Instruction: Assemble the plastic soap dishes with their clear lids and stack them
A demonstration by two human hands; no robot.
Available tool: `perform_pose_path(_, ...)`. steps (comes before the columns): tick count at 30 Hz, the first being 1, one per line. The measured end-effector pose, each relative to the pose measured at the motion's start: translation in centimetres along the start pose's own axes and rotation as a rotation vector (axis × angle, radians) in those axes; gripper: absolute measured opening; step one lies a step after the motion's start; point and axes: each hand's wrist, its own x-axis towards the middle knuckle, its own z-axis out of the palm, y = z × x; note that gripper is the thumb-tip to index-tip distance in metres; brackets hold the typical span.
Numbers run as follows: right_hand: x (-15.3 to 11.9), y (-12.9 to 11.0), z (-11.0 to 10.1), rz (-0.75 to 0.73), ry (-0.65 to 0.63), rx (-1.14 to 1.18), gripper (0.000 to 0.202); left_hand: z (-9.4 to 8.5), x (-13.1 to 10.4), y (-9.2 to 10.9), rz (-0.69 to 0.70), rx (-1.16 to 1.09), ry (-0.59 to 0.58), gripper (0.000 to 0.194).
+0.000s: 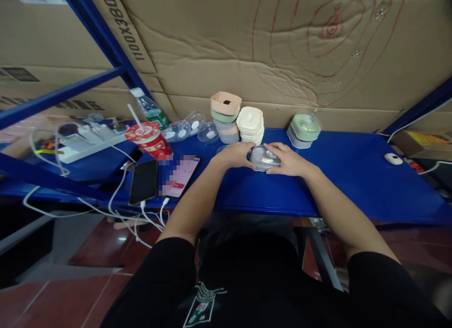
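A grey box with a clear lid (263,162) rests on the blue table, held between both my hands. My left hand (239,155) grips its left side, fingers curled round the edge. On the right side, my right hand (287,160) has its fingers over the lid and rim. Just behind stands a stack of cream-coloured trays (250,123). Beside that, a stack of pink, green and grey box bodies (226,112) rises a little higher. Several clear lids (208,132) with white round stickers lie to the left of the stacks.
A green lidded box (306,126) sits on a grey one at the back right. To the left are a red drink cup (151,142) with a straw, a water bottle (150,109), two charging phones (144,181) and a power strip (90,142). A white mouse-like object (393,159) lies far right.
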Motion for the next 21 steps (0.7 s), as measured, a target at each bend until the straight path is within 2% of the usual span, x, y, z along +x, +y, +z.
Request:
perform_pose_path(6,0.0,0.0,-0.3,-0.049,0.027,-0.079,0.112,0.4,0.3,-0.2,0.065,0.031,0.043,0.077)
perform_pose_path(11,0.1,0.6,-0.3,0.003,0.002,-0.039,0.119,0.6,0.5,-0.1,0.021,0.022,0.031,0.082)
perform_pose_path(14,0.1,0.7,-0.3,-0.017,0.006,-0.055,0.116,0.6,0.5,0.1,0.003,0.017,0.030,0.080)
perform_pose_path(17,0.1,0.4,-0.4,-0.055,0.017,-0.092,0.112,0.7,0.6,0.2,0.011,0.005,0.034,0.075)
perform_pose_path(21,0.1,-0.4,-0.6,-0.025,0.012,-0.142,0.114,0.8,0.5,0.1,0.016,0.002,0.050,0.082)
